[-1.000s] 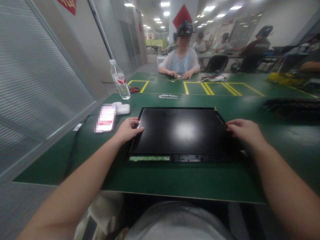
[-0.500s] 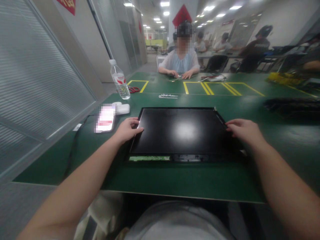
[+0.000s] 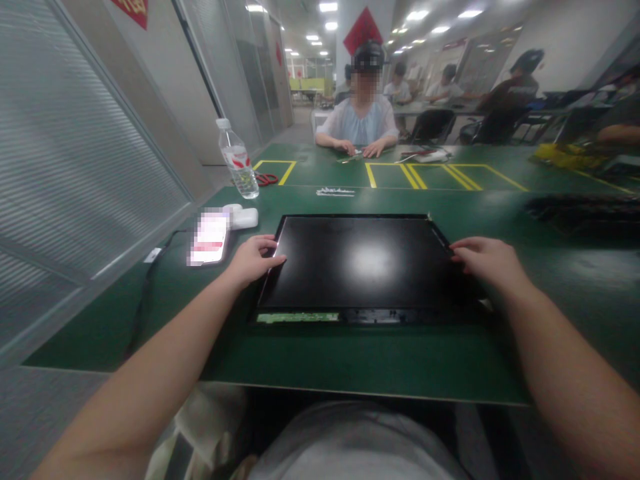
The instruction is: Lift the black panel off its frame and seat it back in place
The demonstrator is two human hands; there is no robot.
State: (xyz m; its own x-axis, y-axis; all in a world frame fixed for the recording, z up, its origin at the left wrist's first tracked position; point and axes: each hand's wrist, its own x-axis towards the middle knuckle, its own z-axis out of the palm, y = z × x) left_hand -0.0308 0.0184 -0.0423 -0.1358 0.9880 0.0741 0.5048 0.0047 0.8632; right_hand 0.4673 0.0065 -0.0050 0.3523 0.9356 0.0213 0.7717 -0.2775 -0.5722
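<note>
A black LCD screen panel (image 3: 320, 267) lies face up in front of me, with a bright glare on its glass. Along its near edge a strip of green circuit board (image 3: 297, 317) shows. My left hand (image 3: 255, 259) grips the panel's left edge, thumb on the front surface and fingers at the side. On the opposite edge my right hand (image 3: 483, 259) pinches the dark rim between thumb and fingers; its fingertips are partly hidden. Both hands are closed on the panel.
Left of the panel are a lit phone (image 3: 210, 239), a white case (image 3: 244, 218), a water bottle (image 3: 239, 163) and a black cable (image 3: 143, 300). Red-handled scissors (image 3: 267, 179) and small white pieces (image 3: 335, 192) lie beyond. Across the green table (image 3: 370, 360) sits a person (image 3: 357, 123). Dark material (image 3: 585, 217) lies right.
</note>
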